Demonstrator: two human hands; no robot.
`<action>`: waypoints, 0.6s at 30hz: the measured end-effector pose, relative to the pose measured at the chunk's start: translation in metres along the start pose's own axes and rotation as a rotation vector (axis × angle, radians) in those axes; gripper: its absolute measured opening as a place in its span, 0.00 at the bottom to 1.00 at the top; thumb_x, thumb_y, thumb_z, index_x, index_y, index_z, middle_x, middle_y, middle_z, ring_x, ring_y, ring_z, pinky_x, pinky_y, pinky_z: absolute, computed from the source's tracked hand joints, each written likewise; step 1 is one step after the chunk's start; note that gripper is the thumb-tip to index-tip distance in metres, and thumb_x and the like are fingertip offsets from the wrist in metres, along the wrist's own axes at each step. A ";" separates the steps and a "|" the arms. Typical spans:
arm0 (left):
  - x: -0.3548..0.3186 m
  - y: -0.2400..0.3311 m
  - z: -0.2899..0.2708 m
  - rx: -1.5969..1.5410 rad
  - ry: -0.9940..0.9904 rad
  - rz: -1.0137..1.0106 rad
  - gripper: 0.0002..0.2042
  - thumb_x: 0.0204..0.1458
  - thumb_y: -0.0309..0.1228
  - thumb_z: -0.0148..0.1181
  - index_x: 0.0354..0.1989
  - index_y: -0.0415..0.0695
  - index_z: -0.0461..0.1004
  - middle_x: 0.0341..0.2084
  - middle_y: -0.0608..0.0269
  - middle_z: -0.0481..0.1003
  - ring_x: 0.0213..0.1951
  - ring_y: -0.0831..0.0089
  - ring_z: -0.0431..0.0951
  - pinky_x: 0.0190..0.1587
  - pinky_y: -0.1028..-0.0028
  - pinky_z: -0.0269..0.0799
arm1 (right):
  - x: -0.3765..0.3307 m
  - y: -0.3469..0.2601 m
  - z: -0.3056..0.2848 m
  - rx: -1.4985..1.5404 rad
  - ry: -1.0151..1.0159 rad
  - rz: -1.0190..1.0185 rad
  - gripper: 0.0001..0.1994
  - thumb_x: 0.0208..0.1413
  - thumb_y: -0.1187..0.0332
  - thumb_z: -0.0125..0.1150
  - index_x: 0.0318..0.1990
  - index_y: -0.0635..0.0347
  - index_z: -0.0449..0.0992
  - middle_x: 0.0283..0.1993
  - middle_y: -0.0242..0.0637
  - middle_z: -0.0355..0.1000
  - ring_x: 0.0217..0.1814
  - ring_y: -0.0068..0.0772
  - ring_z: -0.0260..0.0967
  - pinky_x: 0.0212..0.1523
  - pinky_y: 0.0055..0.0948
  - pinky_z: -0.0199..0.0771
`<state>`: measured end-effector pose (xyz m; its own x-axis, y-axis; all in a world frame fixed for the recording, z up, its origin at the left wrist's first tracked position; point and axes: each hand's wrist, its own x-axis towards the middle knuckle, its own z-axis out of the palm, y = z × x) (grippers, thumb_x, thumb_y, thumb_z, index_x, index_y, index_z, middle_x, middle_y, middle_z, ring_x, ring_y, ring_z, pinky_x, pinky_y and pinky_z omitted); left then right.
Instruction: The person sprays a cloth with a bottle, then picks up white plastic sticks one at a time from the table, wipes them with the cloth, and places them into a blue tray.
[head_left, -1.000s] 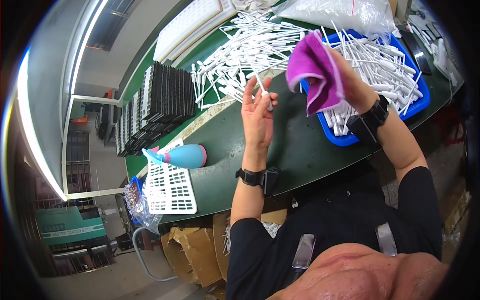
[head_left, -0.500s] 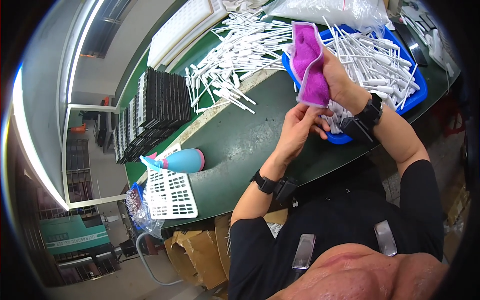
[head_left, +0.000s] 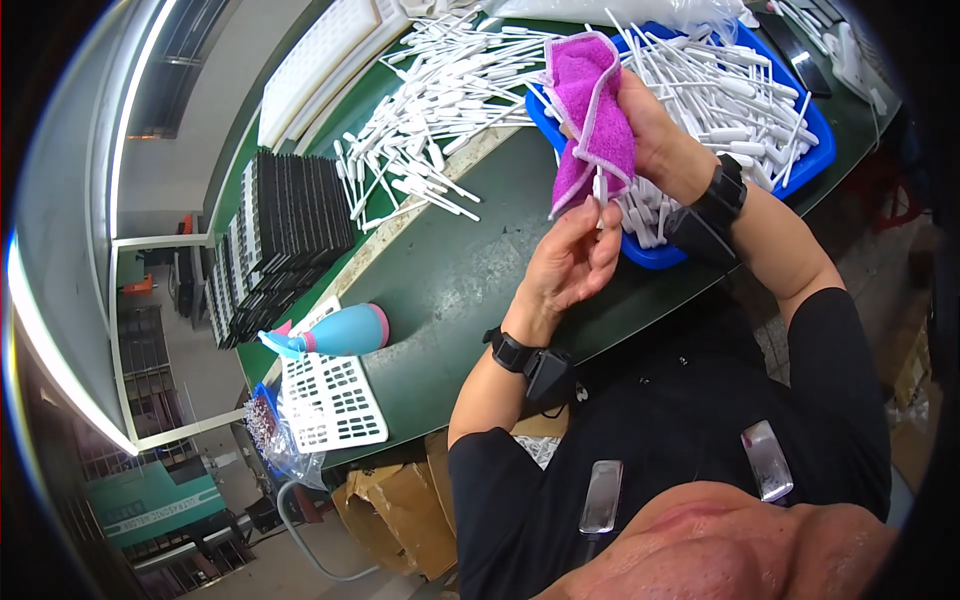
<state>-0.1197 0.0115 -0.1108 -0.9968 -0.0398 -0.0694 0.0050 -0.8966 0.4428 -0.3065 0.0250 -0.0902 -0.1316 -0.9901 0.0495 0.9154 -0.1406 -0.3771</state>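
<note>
Pinching of one white stick (head_left: 600, 190) was being done by the left hand (head_left: 570, 260), its thumb and fingers nearly closed on the lower end. The upper end was hidden at the purple cloth (head_left: 610, 125), which was gripped by the right hand (head_left: 655, 130), fingertips mostly covered. Handling of this stick was judged unfinished. Many more were spread in a heap (head_left: 425, 110) and piled in the blue tray (head_left: 822, 150); which had been dealt with could not be told.

Loose white sticks (head_left: 420, 113), black panels (head_left: 300, 205) and a blue tub (head_left: 818, 158) are carried by a green counter (head_left: 450, 250). A white tray (head_left: 335, 400) (perforated) is laid there.
</note>
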 end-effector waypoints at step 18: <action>-0.033 0.050 0.019 0.884 0.574 0.882 0.13 0.58 0.31 0.46 0.27 0.35 0.71 0.11 0.68 0.66 0.13 0.86 0.60 0.17 0.87 0.51 | -0.017 0.024 0.031 -0.904 -0.131 0.235 0.18 0.59 0.53 0.44 0.35 0.61 0.71 0.26 0.27 0.68 0.25 0.16 0.62 0.28 0.15 0.63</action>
<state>-0.0876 -0.0234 -0.0693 -0.5157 -0.8135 0.2689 0.3458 0.0895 0.9340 -0.2708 0.0386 -0.0718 0.1133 -0.9929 -0.0363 0.2635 0.0652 -0.9624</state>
